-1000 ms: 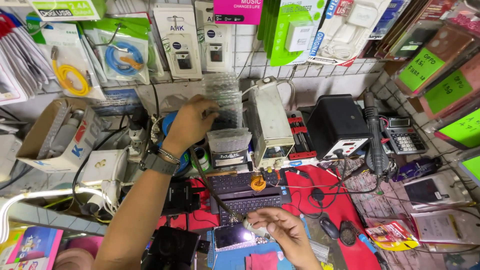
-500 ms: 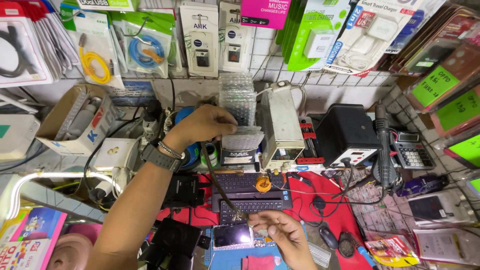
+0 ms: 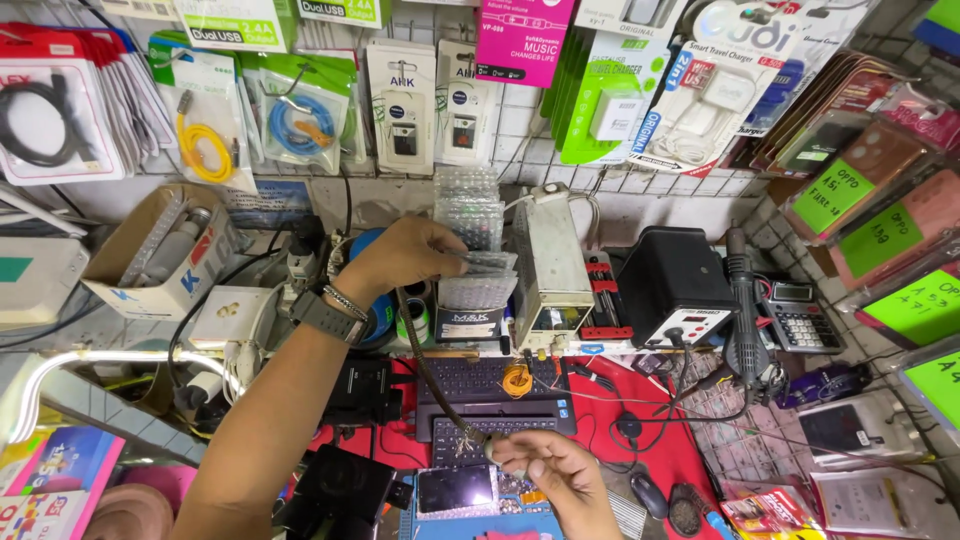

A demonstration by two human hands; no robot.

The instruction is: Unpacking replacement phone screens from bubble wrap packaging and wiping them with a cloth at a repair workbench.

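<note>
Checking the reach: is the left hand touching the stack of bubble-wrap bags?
Touching. The head view shows the left hand with its fingertips pinching the stack of bubble-wrap bags.

White tiled wall (image 3: pixel 330 200) behind a wire display grid (image 3: pixel 520 150), brightly lit.

— Where's the left hand (image 3: pixel 400 255)?
— Up at the shelf, fingers pinching a bubble-wrap bag (image 3: pixel 478 262).
— And the right hand (image 3: pixel 550 470)?
— Low over the red mat (image 3: pixel 660 450), holding a cable (image 3: pixel 430 370) end beside the phone (image 3: pixel 455 490).
</note>
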